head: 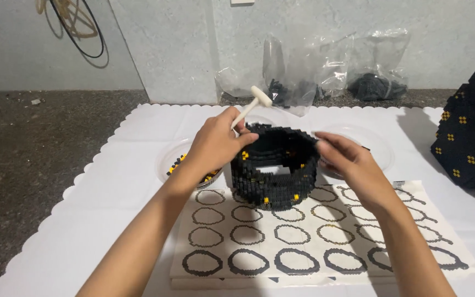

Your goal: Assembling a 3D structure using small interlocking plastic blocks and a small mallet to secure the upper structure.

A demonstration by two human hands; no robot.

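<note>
A hollow round wall of small black bricks with yellow specks (275, 170) stands on a printed sheet of black ring outlines (309, 236). My left hand (215, 144) grips its left rim and also holds a small white hammer (254, 104) that points up and back. My right hand (347, 159) pinches the right rim with its fingertips.
A clear dish with black and yellow bricks (180, 162) lies behind my left wrist, another clear dish (377, 146) behind my right hand. A large black brick shape with yellow dots (471, 135) stands at the right. Plastic bags of dark bricks (325, 71) lean against the wall.
</note>
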